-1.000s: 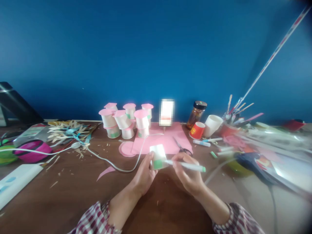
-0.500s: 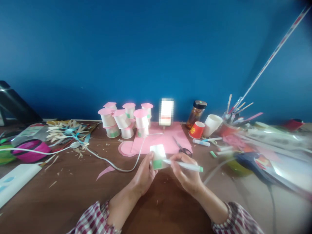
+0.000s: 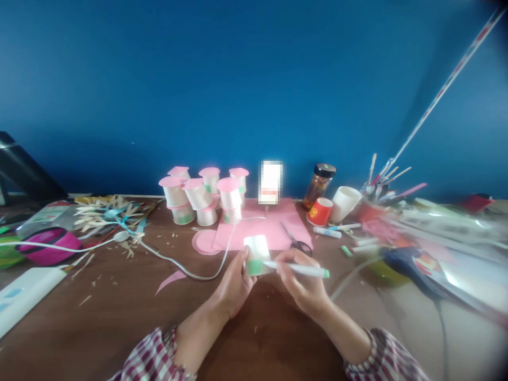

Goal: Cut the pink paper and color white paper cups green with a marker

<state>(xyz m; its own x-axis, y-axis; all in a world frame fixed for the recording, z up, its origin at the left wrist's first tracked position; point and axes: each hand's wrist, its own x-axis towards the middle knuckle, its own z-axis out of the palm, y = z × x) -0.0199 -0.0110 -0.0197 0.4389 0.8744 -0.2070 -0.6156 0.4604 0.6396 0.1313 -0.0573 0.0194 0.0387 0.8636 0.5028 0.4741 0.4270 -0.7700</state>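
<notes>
In the middle of the head view, my left hand (image 3: pixel 237 283) is closed around a white paper cup (image 3: pixel 257 247), which has a green coloured patch low on its side. My right hand (image 3: pixel 302 280) pinches a white marker (image 3: pixel 305 269) with a green back end. The marker's tip points left and meets, or nearly meets, the cup at the green patch. Behind the cup lies a pink paper sheet (image 3: pixel 257 227) with scissors (image 3: pixel 294 241) on it. Left of the sheet stand several stacked white cups (image 3: pixel 230 198) with pink paper tops and green patches.
A white cable (image 3: pixel 178 264) curves across the table to a pixelated lit object (image 3: pixel 271 182). Right are a red paper cup (image 3: pixel 319 211), a white cup (image 3: pixel 346 204), a dark-lidded jar (image 3: pixel 319 185) and loose markers (image 3: pixel 327 232). A power strip (image 3: pixel 27 299) lies left, near wood shavings (image 3: pixel 115 211).
The marker and my right hand have moved slightly left along the cup. The green patch looks a little wider. My left hand keeps its hold on the cup.
</notes>
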